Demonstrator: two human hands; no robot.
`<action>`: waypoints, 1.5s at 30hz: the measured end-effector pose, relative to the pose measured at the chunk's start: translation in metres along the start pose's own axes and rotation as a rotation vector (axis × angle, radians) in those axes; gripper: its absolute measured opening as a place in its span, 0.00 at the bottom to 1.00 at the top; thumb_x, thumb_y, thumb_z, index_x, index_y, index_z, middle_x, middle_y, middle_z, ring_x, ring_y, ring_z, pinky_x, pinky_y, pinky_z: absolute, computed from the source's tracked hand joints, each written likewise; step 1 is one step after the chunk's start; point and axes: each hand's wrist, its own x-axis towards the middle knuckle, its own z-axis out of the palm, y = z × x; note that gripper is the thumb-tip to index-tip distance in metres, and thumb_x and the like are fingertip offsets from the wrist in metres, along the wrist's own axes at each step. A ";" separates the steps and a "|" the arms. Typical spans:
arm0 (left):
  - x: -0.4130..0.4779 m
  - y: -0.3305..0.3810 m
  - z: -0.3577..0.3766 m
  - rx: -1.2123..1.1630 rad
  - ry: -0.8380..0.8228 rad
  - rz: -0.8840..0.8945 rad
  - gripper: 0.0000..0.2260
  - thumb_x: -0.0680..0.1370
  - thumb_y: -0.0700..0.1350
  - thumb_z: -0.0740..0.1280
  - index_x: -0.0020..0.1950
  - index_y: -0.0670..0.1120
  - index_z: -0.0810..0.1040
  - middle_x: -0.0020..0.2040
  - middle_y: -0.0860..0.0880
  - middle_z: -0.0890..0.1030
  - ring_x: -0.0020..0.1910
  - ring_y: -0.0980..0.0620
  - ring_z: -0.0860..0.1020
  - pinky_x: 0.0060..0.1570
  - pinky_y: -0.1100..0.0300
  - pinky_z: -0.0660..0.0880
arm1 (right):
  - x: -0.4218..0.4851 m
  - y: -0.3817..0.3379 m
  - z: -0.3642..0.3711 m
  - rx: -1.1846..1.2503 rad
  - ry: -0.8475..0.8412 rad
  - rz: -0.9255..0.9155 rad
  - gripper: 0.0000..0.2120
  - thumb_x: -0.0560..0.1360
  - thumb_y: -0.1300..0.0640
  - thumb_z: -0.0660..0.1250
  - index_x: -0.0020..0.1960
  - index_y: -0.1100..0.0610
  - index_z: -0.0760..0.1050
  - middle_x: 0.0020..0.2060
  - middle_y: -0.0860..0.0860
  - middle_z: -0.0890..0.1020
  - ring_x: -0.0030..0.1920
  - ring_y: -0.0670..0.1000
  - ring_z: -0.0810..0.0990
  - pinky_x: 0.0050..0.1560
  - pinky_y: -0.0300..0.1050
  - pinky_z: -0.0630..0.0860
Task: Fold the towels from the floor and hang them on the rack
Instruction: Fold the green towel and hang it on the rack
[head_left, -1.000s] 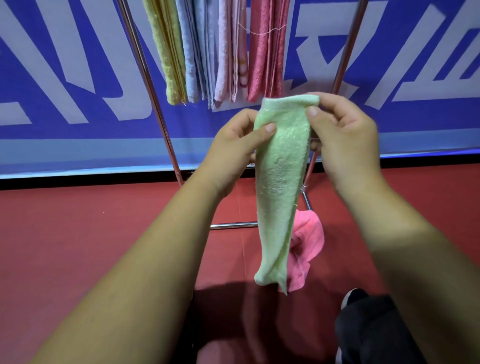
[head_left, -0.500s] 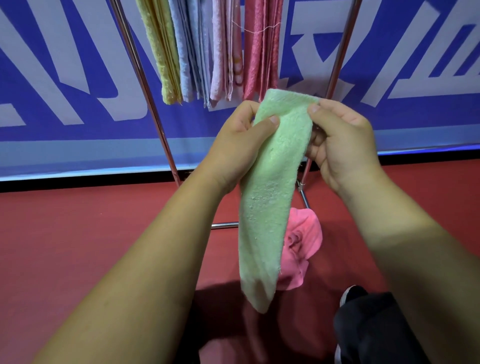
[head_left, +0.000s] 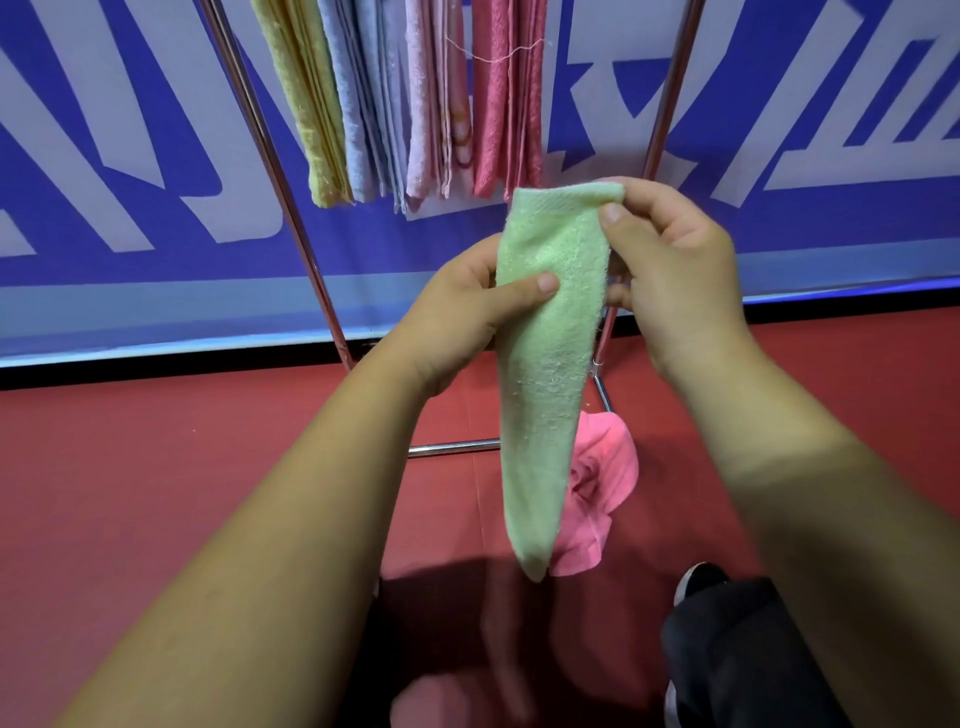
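A light green towel (head_left: 543, 374), folded into a narrow strip, hangs down in front of me. My right hand (head_left: 670, 270) pinches its top right corner. My left hand (head_left: 462, 317) grips the strip lower down on its left edge, thumb across the front. A crumpled pink towel (head_left: 605, 478) lies on the red floor behind the green one, by the foot of the metal rack (head_left: 291, 208). Several folded towels (head_left: 410, 98) in yellow, blue and pink hang on the rack above.
The rack's two slanted legs and a low crossbar (head_left: 452, 448) stand before a blue and white banner wall (head_left: 130, 156). My dark trouser leg and shoe (head_left: 727, 649) show at the lower right on the red floor (head_left: 156, 493).
My left hand has slid down the towel's left edge from the top. My right hand keeps the top corner, and the strip has swung slightly and hangs straighter.
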 end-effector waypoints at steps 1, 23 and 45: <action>0.000 0.000 0.001 -0.009 -0.007 0.013 0.16 0.84 0.38 0.69 0.72 0.41 0.77 0.65 0.39 0.84 0.60 0.43 0.84 0.62 0.45 0.81 | 0.000 0.001 -0.001 0.009 -0.004 0.006 0.10 0.85 0.62 0.67 0.62 0.56 0.84 0.42 0.46 0.88 0.44 0.46 0.87 0.41 0.48 0.85; 0.019 -0.022 -0.043 -0.926 0.482 -0.504 0.08 0.79 0.31 0.64 0.56 0.38 0.79 0.51 0.44 0.81 0.56 0.46 0.83 0.51 0.38 0.83 | -0.020 0.039 0.015 -0.178 -0.448 0.463 0.08 0.83 0.53 0.70 0.49 0.55 0.84 0.42 0.54 0.84 0.43 0.51 0.82 0.43 0.45 0.85; 0.011 -0.033 0.007 -0.220 0.102 -0.492 0.10 0.85 0.45 0.68 0.65 0.44 0.79 0.51 0.46 0.87 0.43 0.50 0.86 0.38 0.57 0.83 | -0.001 0.060 -0.011 -0.152 -0.054 0.583 0.25 0.76 0.38 0.72 0.54 0.61 0.84 0.47 0.59 0.90 0.47 0.58 0.90 0.54 0.60 0.87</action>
